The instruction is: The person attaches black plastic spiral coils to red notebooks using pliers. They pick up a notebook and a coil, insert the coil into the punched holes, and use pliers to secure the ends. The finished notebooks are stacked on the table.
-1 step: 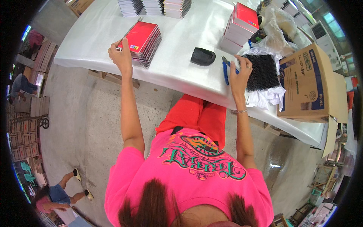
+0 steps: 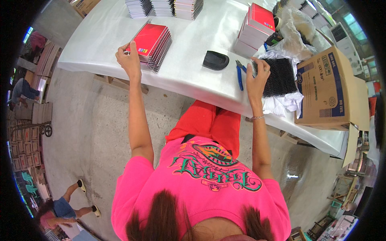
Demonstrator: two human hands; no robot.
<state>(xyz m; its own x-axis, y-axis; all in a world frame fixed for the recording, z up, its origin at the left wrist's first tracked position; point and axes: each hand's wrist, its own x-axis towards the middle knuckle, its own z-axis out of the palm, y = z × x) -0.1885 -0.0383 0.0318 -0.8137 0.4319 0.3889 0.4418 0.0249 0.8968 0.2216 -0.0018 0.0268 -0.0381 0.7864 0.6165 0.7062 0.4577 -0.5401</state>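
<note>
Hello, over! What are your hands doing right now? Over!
Left hand resting on red notebook stack. Right hand touching black spiral coils. Blue pliers and black pad lie between hands.

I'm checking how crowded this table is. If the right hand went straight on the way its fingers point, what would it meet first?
The right hand is already at the black spiral coils, so those come first; depth is unclear.

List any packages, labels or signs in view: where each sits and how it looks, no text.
Cardboard box: right end of the white table, brown carton with blue printed panels, beside the black spiral coils.
Clear plastic bag: behind the coils, crumpled.
Label on red notebook stack: small yellow and blue patch by the left hand.
Label on second red stack: same small patch, far right of table.
</note>
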